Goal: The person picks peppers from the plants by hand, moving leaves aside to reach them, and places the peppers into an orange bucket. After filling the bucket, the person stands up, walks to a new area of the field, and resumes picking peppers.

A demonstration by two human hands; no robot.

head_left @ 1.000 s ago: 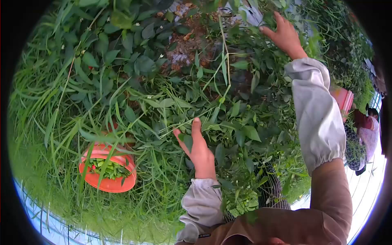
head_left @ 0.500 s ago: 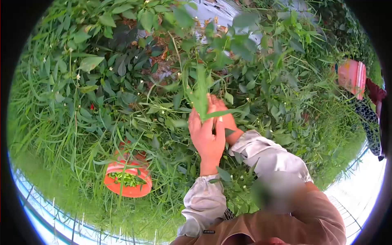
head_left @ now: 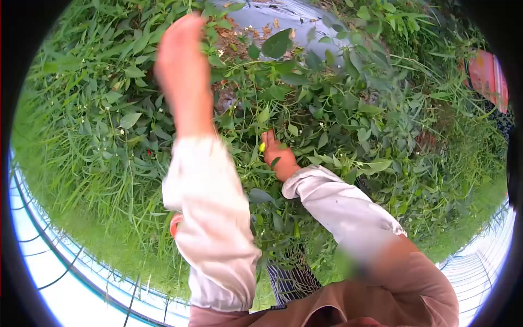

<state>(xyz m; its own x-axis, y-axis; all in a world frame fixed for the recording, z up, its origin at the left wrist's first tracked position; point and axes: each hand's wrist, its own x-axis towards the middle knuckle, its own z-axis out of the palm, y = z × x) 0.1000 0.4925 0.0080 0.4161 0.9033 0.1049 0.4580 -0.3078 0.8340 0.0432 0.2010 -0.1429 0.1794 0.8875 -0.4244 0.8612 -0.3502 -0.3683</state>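
Note:
My left hand (head_left: 184, 68) is stretched far forward over the plants at the upper left. Motion smears it, so its fingers and anything in them cannot be made out. Low among the leafy pepper plants (head_left: 321, 114) is my right hand (head_left: 280, 159), fingers partly curled and partly behind leaves. A small yellow-green pepper (head_left: 262, 147) shows at its finger side, apparently held there. Behind my left sleeve, only a sliver of the red bucket's rim (head_left: 175, 224) is visible. A tiny red spot (head_left: 149, 152), perhaps a ripe pepper, shows in the foliage.
Tall grass (head_left: 98, 207) grows along the left and near side. Grey plastic sheeting (head_left: 294, 22) with dry leaves lies at the far side. At the right edge stands a pink-red bucket (head_left: 486, 79) beside another person's dark patterned clothing (head_left: 498, 117).
My hands were together around a long green blade; now they are apart. The left has swung forward and left, its sleeve covering most of the red bucket. The right stays low in the plants.

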